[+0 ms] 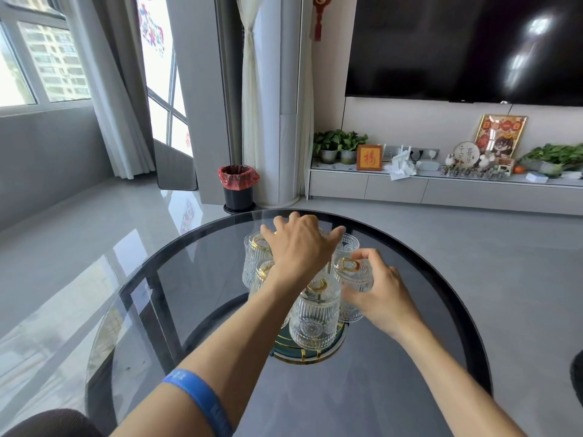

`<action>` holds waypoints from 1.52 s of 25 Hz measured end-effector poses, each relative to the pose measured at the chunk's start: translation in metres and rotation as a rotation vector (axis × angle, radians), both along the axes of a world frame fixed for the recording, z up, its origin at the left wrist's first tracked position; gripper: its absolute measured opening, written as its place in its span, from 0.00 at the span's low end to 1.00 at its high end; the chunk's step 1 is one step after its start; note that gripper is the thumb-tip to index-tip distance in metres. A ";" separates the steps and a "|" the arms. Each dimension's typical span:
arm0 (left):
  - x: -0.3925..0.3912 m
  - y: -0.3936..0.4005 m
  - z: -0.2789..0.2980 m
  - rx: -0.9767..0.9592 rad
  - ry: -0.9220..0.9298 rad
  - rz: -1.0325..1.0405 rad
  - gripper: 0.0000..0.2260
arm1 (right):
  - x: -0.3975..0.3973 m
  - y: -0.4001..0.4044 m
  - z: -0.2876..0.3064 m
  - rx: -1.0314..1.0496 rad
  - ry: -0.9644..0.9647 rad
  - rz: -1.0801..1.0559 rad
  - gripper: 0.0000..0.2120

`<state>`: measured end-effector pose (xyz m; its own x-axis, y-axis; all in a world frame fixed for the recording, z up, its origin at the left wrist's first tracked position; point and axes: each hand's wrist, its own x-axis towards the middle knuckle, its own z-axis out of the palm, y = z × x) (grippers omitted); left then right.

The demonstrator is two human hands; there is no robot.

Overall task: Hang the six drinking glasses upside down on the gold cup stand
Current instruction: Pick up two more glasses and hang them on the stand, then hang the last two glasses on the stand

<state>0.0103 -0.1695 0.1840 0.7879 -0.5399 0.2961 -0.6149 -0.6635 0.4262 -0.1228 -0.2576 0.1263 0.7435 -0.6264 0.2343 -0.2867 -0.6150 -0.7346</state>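
Nearest to me are both forearms, reaching forward over the dark glass bench (pixel 394 373), the left one wearing a blue wristband (pixel 202 402). Just beyond and between the hands stands the gold cup stand (pixel 307 353) on its round green-and-gold base, with ribbed drinking glasses (pixel 315 316) hanging mouth-down around it, long axes upright. I can count about five; a sixth may be under my left hand, though I cannot tell.

My left hand (pixel 299 247) is spread palm-down over the top of the stand, fingers splayed across the far side. Whether it grips a glass or only rests there is hidden from me.

My right hand (pixel 383 294) is the nearer one to the right-side glass (pixel 355 287); thumb and fingers curl around its wall, grasping it from the right.

As I judge it, what matters next is whether that glass sits straight on its gold hook (pixel 349 264) before I let go.
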 end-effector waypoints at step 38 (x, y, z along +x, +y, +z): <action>0.099 0.073 -0.008 -0.102 0.085 -0.519 0.30 | 0.143 -0.077 -0.088 0.523 -0.140 -0.461 0.35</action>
<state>0.1095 -0.0966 0.1758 0.4484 -0.8370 0.3136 -0.8115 -0.2342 0.5354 0.0203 -0.3345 0.0383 0.3609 -0.9262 -0.1090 -0.3139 -0.0106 -0.9494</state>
